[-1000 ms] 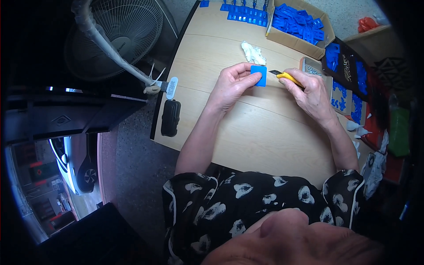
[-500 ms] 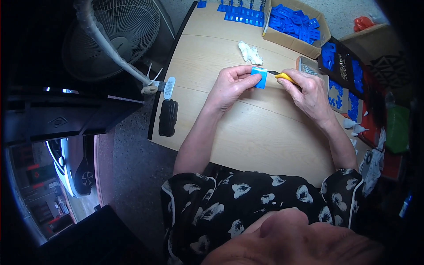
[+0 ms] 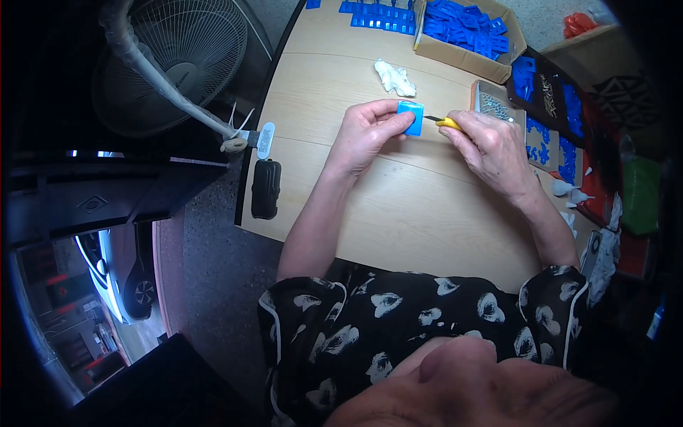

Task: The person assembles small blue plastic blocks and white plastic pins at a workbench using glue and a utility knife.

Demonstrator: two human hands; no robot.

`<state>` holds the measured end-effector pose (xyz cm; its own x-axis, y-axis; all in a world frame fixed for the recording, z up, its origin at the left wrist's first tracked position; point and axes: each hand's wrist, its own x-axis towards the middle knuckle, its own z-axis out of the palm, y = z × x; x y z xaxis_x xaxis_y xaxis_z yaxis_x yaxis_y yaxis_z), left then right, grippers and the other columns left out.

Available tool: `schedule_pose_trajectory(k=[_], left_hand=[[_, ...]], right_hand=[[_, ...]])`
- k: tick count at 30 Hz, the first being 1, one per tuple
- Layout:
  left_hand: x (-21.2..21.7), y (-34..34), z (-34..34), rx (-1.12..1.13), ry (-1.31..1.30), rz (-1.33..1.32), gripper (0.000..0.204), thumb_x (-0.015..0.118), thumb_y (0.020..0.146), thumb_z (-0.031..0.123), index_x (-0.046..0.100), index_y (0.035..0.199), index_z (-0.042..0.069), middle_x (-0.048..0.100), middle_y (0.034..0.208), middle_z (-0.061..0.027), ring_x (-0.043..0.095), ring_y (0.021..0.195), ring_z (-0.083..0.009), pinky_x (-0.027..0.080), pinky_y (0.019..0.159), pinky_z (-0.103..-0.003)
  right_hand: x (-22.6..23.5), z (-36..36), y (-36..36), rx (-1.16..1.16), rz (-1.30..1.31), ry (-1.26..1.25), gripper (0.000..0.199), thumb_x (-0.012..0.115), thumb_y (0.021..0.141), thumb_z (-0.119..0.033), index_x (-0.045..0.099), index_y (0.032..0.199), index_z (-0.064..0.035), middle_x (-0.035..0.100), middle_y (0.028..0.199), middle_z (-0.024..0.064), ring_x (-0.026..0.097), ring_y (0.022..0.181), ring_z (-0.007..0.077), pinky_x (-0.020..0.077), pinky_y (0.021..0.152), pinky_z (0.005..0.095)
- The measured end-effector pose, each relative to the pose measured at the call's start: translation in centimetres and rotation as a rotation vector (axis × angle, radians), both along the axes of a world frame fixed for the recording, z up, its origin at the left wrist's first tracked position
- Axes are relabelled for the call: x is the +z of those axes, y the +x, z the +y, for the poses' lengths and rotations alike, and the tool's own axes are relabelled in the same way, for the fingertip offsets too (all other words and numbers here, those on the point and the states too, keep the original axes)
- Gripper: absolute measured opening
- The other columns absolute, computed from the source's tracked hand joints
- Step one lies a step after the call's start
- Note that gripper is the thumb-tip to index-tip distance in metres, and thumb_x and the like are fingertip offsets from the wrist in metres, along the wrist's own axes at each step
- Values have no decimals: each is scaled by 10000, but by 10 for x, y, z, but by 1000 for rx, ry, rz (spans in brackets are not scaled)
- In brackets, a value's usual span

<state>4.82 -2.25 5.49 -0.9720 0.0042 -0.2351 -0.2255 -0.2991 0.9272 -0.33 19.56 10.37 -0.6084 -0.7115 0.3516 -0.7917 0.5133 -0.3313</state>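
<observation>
My left hand (image 3: 364, 139) pinches a small flat blue plastic piece (image 3: 413, 128) between thumb and fingers, above the table. The thumb lies across the face of the piece and hides part of it. In my right hand (image 3: 492, 146) is a utility knife (image 3: 449, 123) with a yellow handle and a short dark blade. The blade points left at the right edge of the blue piece; whether it touches cannot be made out. Just beyond my left hand, a crumpled white cloth or tissue (image 3: 395, 78) lies on the table.
A cardboard box (image 3: 462, 60) full of blue parts stands at the back, beside rows of assembled blue pieces (image 3: 384, 19). Trays of small metal parts (image 3: 494, 107) and blue bits (image 3: 541, 142) line the right. A black case (image 3: 267, 188) lies at the left edge, near a fan (image 3: 181, 71).
The blade has shifted from near the blue piece's upper right corner to lower along its right edge. The blue piece has turned slightly. The whole view has moved a little.
</observation>
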Motion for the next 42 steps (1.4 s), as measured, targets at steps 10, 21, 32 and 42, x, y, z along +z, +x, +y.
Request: schedule_pose_trajectory(k=[10,21,32,42], left_hand=[[-2,1,0,-2,7,-7,273,685,912,117,663,1144,-26,709,973,-82,664,843,-89,543,716,-208],[-3,-2,-4,16,-20,-20,305,696,911,149,660,1169,-10,706,980,-74,653,850,-81,543,730,-203],[2,0,1,-26,0,16,337,652,940,120,599,1252,3,665,1092,-89,614,1005,-96,499,894,-277],[2,3,4,-67,20,47,318,655,944,152,606,1226,12,661,1035,-94,648,893,-111,537,761,-222]], right_hand=[[-6,3,6,23,21,21,182,691,890,-217,676,933,-40,683,739,100,674,634,214,527,531,339],[-13,7,27,83,-157,89,184,671,903,-217,669,907,-33,675,734,109,663,633,238,520,575,362],[-3,28,22,10,-624,75,234,682,900,-240,691,923,-7,659,684,133,636,592,226,486,568,347],[4,23,8,-141,-379,-125,196,694,901,-202,697,926,-8,668,689,126,650,574,210,488,534,348]])
